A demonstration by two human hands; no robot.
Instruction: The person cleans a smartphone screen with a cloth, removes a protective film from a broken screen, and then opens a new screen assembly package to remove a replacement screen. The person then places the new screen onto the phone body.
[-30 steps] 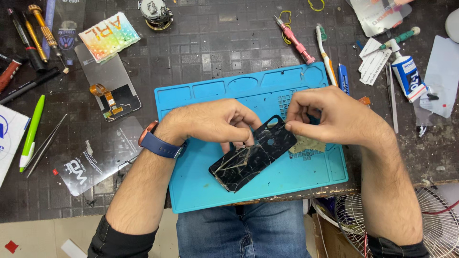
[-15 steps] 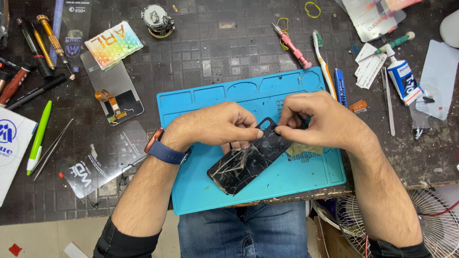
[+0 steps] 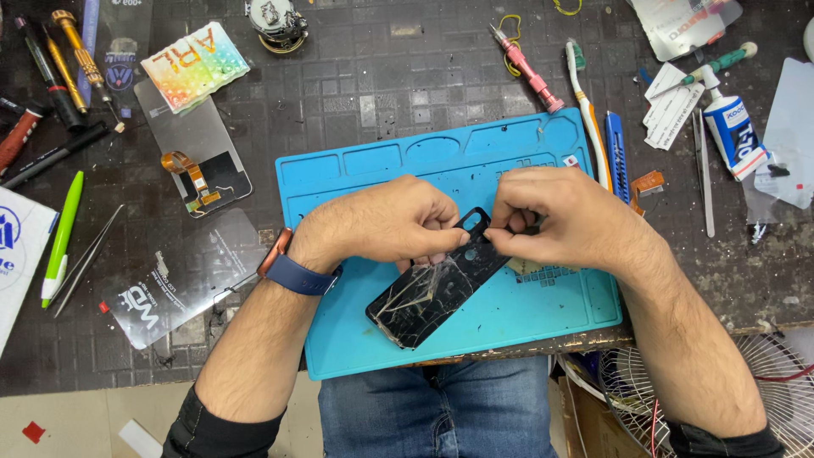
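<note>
Head view: cracked black phone back panel (image 3: pixel 437 293) lies on the blue work mat (image 3: pixel 373 339), long axis running 7 to 1 o'clock. Left hand (image 3: pixel 381 222) pinches its upper edge; right hand (image 3: pixel 555 216) grips the camera-cutout corner at 1 o'clock, both equally near. Desk (image 3: pixel 339 93) is dark, tiled, cluttered: tweezers (image 3: pixel 85 259) at 9 o'clock, glue tube (image 3: pixel 736 127) at 2 o'clock.

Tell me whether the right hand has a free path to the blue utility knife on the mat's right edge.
Probably yes. The blue utility knife lies just beyond the right hand, with nothing between, but that hand is pinching the cracked black phone back and would have to let go.
</note>
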